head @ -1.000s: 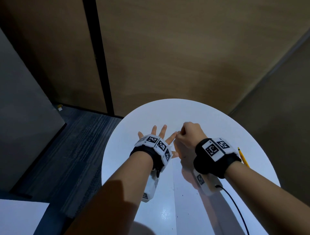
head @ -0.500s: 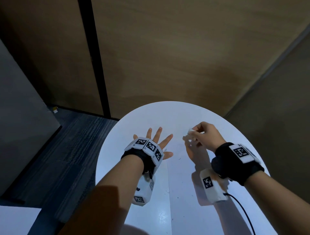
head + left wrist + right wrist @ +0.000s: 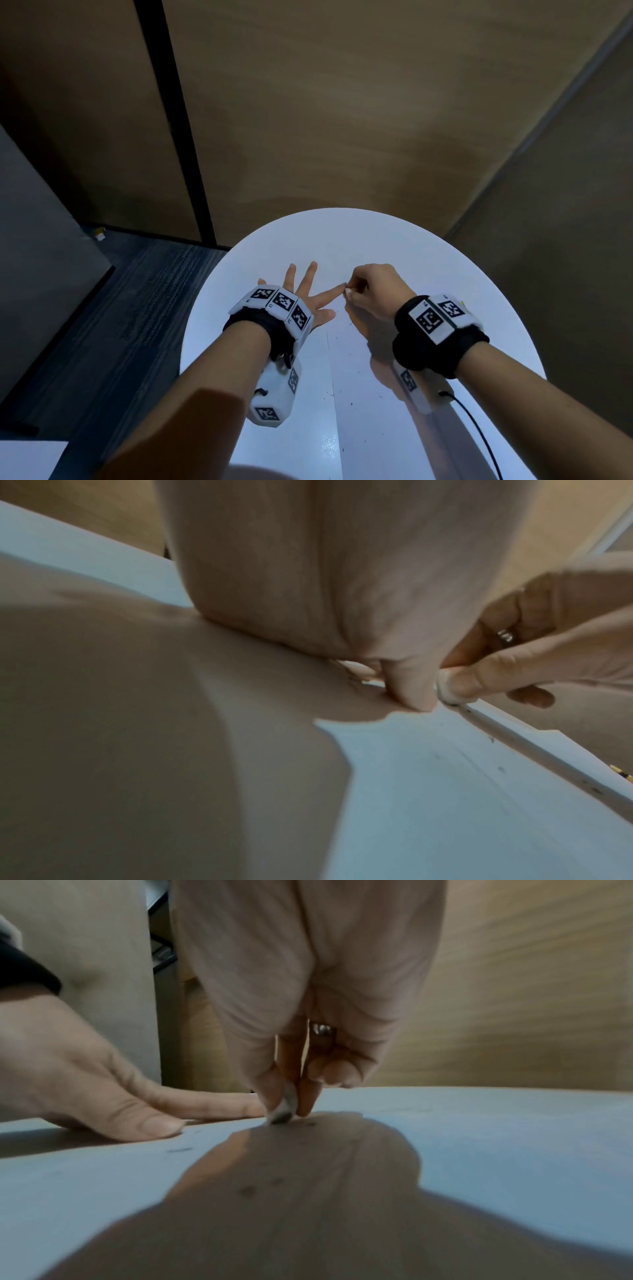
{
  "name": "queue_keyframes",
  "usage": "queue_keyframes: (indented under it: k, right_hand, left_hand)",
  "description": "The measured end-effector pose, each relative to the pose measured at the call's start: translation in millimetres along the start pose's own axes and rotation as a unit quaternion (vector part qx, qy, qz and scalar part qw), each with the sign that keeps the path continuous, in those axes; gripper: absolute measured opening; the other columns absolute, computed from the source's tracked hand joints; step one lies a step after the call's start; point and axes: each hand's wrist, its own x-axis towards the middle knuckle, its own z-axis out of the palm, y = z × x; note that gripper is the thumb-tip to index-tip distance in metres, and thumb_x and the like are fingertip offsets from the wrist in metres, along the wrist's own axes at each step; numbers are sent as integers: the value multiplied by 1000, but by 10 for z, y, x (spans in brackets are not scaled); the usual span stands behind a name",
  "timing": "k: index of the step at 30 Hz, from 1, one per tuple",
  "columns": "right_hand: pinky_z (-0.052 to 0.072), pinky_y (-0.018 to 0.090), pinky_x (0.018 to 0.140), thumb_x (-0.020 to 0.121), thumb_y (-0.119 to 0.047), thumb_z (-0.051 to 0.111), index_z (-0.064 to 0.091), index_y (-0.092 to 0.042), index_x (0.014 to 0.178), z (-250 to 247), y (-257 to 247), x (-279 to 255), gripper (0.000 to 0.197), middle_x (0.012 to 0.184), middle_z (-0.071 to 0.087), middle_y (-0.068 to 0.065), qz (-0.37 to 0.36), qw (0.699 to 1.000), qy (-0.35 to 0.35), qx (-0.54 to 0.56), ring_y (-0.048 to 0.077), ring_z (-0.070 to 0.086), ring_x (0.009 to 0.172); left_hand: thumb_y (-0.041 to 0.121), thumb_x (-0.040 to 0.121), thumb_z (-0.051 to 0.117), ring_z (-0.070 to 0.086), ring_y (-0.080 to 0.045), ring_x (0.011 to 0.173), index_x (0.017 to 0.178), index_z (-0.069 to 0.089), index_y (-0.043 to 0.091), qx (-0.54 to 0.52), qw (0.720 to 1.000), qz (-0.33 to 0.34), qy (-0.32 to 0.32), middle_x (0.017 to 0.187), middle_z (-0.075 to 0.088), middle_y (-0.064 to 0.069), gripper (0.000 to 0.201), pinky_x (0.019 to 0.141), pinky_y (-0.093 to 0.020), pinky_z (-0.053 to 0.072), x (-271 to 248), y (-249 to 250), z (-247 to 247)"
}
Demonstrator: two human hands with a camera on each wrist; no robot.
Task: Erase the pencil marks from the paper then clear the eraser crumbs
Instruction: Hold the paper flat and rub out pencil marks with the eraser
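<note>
Erasing under way: right hand [image 3: 373, 291] pinches eraser [image 3: 284, 1110] on paper [image 3: 370, 428]; flat, open left hand [image 3: 308, 298] steadies it; apparent crumbs [image 3: 351, 404] remain uncleared

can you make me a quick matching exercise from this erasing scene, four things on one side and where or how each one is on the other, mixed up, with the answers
Things
1. left hand
2. eraser
3. ring
4. eraser crumbs

States
A. scattered as dark specks over the paper
B. pinched between thumb and fingertip, its tip down on the sheet
C. spread flat, fingers splayed, pressing the sheet down
D. worn on a curled finger of the right hand

Pairs: 1-C, 2-B, 3-D, 4-A
</note>
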Motion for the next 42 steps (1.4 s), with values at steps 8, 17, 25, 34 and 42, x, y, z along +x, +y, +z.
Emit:
queue_keyframes:
  k: [8, 17, 25, 34, 42]
  right_hand:
    - [38, 23, 70, 88, -18, 58, 63, -8, 84, -54, -24, 64, 12, 95, 67, 9, 39, 999, -8, -31, 22, 57, 85]
    - [38, 23, 68, 86, -19, 63, 63, -10, 82, -104, -74, 52, 10, 94, 66, 8, 45, 999, -12, -24, 18, 54, 81]
    - [45, 28, 68, 90, -24, 58, 62, -7, 91, -66, -158, 131, 18, 97, 64, 10, 87, 993, -5, -82, 25, 58, 83]
    - [43, 28, 67, 91, -20, 53, 60, -6, 99, -34, -194, 106, 18, 100, 63, 11, 128, 986, 7, -109, 26, 58, 84]
    - [43, 29, 68, 91, -18, 50, 58, -5, 99, -158, -93, 11, 17, 102, 62, 12, 164, 975, 4, -151, 29, 58, 86]
  left_hand:
    - [61, 96, 18, -25, -30, 142, 137, -12, 62, -1, 1000, 7, 5, 153, -32, 7, 50, 105, -69, -2, 7, -11, 10]
    - [60, 97, 17, -25, -29, 142, 134, -16, 64, 13, 1000, -6, 8, 152, -34, 8, 50, 105, -70, 0, 113, -42, 62]
    - [63, 95, 17, -25, -29, 142, 132, -19, 65, 23, 999, 0, 24, 151, -34, 9, 52, 104, -70, 1, 176, -94, 129]
    - [65, 94, 16, -25, -28, 142, 131, -18, 66, 19, 999, 5, 30, 152, -33, 10, 51, 104, -70, 1, 217, -103, 150]
    - [64, 94, 17, -24, -29, 142, 131, -17, 67, 10, 999, 10, 35, 152, -32, 9, 51, 105, -70, -1, 228, -107, 160]
